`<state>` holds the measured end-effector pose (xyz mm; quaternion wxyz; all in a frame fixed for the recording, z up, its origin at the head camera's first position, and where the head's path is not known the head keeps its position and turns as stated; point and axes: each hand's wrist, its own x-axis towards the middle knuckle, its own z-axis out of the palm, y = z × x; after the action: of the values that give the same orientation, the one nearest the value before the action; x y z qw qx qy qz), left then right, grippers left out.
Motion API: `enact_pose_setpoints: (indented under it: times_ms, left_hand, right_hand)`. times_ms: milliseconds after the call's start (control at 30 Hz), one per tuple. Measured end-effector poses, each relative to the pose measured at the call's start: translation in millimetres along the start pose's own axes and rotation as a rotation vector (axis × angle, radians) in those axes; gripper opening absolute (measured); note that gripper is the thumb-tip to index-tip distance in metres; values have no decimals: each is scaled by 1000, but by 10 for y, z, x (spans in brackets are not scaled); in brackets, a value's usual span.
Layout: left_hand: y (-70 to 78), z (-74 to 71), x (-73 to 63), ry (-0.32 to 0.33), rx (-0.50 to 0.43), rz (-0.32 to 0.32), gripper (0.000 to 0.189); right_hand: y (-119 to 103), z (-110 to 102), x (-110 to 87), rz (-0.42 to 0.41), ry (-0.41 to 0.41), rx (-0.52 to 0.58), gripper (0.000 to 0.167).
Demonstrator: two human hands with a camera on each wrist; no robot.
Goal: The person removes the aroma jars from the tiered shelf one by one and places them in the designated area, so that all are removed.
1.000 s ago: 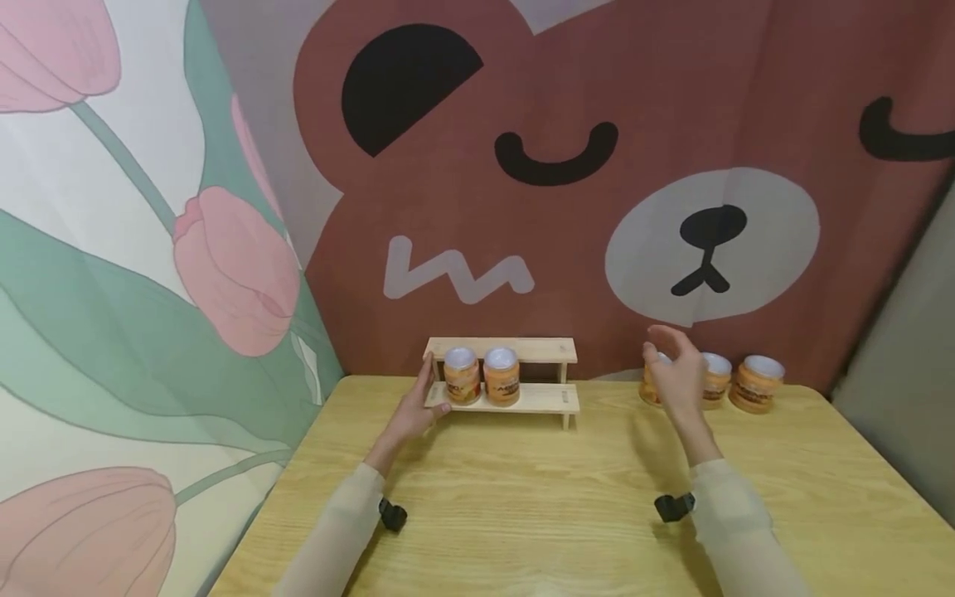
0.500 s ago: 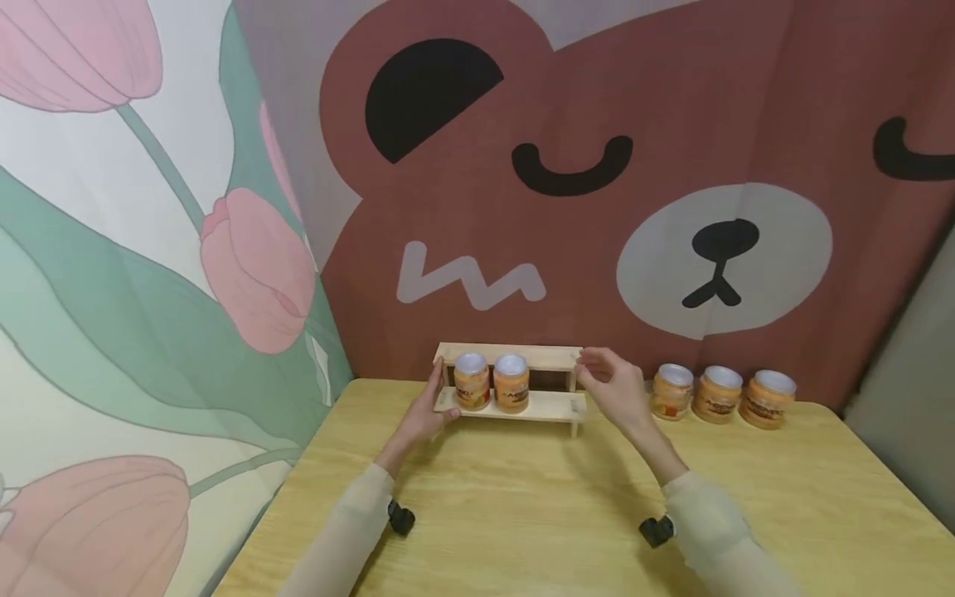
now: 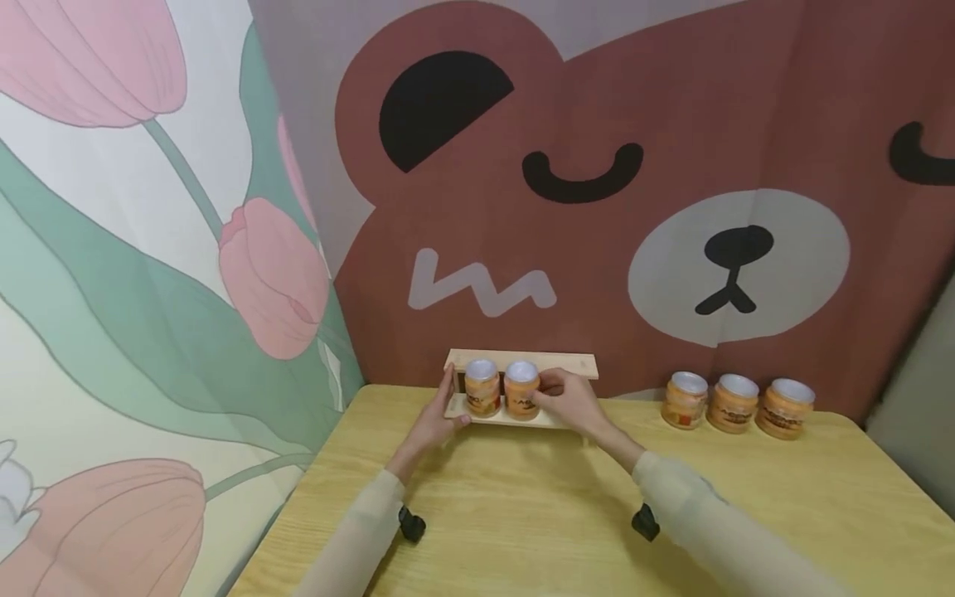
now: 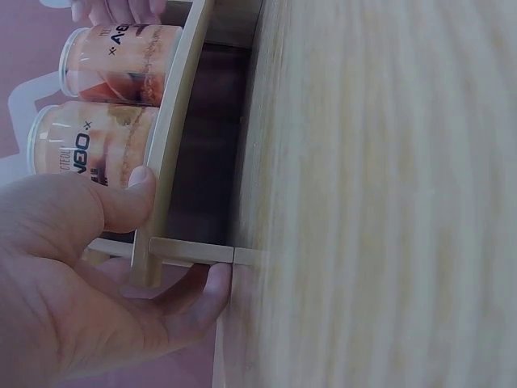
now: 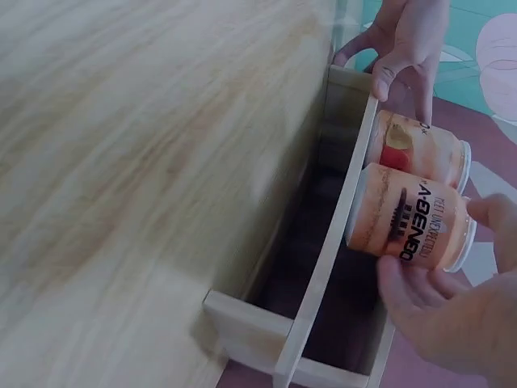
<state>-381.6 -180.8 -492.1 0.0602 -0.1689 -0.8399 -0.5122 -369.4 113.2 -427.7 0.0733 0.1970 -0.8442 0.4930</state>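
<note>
The right hand point(image 3: 570, 402) clamps thumb and fingers around an orange can point(image 3: 521, 391), upright on the lower step of a wooden rack point(image 3: 569, 362). Just beside stands a second can point(image 3: 481, 390); the left hand point(image 3: 434, 419) grips the rack's left end. Three similar cans point(image 3: 733, 406) line the table's point(image 3: 522, 514) far right corner.

bear-face backdrop point(image 3: 589, 240) behind | tulip panel point(image 3: 279, 278) left | wood-grain table point(image 3: 522, 514) below
</note>
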Motion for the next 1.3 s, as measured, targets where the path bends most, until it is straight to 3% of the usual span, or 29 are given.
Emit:
enact_pose_setpoints:
  times_ms: [233,467,700,900,1200,1300]
  left_hand:
    - [-14,31,-8,3,15,-1,106]
    - [-6,29,-34,13,14,-5,106]
    - [3,14,-38,23,4,-9,106]
    - [26,34,-30,4,-12,-34,106]
    - [32,32,-36,27,12,-33,105]
    - [5,26,-72,21,21,-20,105]
  right_hand:
    - [31,101,117,61,-62,-36,54]
    - [30,191,137,70,-8,-84,51]
    - [75,241,146,38,29,-31,50]
    - [114,187,127,36,29,-39,48]
    - [75,50,64,-14,30,-86,46]
    - [85,5,8,6,39,-99,46]
